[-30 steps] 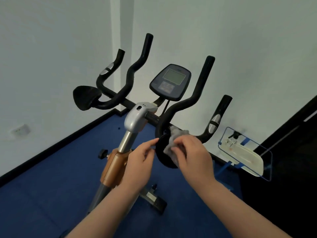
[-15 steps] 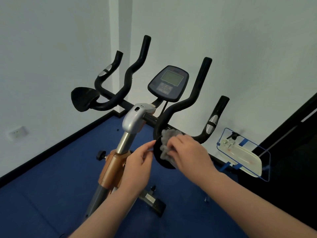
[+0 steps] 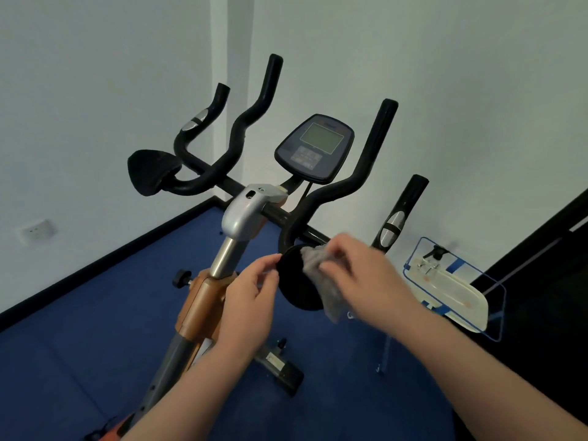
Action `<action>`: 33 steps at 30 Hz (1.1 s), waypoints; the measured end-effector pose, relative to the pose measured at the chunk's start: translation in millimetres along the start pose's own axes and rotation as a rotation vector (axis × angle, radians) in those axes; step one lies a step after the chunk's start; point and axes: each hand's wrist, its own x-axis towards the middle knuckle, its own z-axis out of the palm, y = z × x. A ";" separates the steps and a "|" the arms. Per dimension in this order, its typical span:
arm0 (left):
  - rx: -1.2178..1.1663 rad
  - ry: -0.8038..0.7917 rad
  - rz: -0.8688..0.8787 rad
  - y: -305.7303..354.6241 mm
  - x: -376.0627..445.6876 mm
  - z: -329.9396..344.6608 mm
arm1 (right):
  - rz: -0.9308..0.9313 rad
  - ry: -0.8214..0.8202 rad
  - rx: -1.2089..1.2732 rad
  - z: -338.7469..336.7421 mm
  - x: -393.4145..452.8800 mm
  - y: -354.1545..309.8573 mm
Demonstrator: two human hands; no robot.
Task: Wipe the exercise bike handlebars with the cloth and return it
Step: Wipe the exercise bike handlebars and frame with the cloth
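The exercise bike's black handlebars [image 3: 359, 173] curve up in front of me, with a round black elbow pad [image 3: 294, 281] on the near right side. My right hand [image 3: 366, 275] presses a grey cloth [image 3: 321, 278] against that pad. My left hand [image 3: 251, 300] pinches the pad's left edge with thumb and fingertips. A second black pad [image 3: 152, 175] sits on the left end of the bars. The console [image 3: 315, 148] stands between the two inner bars.
A clear plastic shelf with blue edges [image 3: 458, 288] stands at the right, holding a white tray. White walls close the corner behind the bike. Blue floor [image 3: 79, 338] lies below, and a dark panel [image 3: 547, 265] fills the far right.
My right hand has slid the cloth a little down and right over the right pad. The left hand keeps its pinch on the pad's edge.
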 end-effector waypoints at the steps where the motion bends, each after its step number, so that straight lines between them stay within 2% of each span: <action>1: 0.011 0.009 -0.007 1.5 1.4 0.7 | 0.042 0.074 0.068 -10.9 6.2 3.1; 3: 0.023 0.046 -0.008 6.2 5.3 3.5 | 0.076 0.179 0.108 -27.9 23.8 7.6; 5: 0.031 0.090 0.006 12.0 9.7 9.5 | 0.033 0.257 0.055 -32.1 42.0 6.1; 7: 0.055 0.136 0.015 15.1 13.1 18.2 | -0.038 0.218 -0.028 -19.0 54.2 2.5; 10: 0.060 0.216 0.005 12.8 11.3 29.8 | -0.085 0.027 -0.108 20.6 52.9 4.2; 13: 0.043 0.280 0.006 8.6 8.1 35.3 | -0.078 0.088 -0.082 35.8 43.4 20.3; 22: -0.040 0.331 -0.064 6.4 3.5 38.7 | 0.125 0.083 0.190 26.9 -8.4 44.6; 25: -0.019 0.320 -0.047 9.7 3.3 36.7 | 0.107 0.042 0.139 17.2 7.6 45.1; 29: 0.008 0.303 -0.022 10.4 2.7 35.5 | 0.119 0.079 0.048 21.7 30.6 33.1; 33: 0.049 0.298 0.020 5.7 0.0 37.7 | 0.199 0.169 0.173 35.9 9.5 33.3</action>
